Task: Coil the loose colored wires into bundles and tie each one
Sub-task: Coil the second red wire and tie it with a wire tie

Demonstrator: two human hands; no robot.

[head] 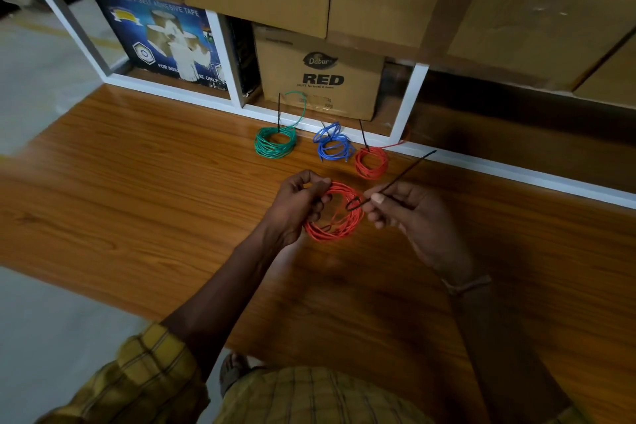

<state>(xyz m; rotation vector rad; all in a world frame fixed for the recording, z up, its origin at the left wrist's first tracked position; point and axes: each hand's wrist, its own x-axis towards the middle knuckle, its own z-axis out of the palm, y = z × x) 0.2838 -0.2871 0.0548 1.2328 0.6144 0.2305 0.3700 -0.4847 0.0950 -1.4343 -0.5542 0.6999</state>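
Along the far edge of the wooden surface (137, 162) we see 3 coils: a green coil (275, 143), a loose blue coil (333, 145) and a small red coil (371, 163), the green and red ones each with a black tie standing up. Behind them sits a white shelf (406, 103) holding a Dabur box (321, 79) and a blue tape box (161, 41). Nothing blocks our hands. Our left hand (297, 206) has its fingers closed on the left side of the large red coil (335, 213), held above the surface. Our right hand (409, 213) pinches a black cable tie (395, 181) looped around the coil's right side.
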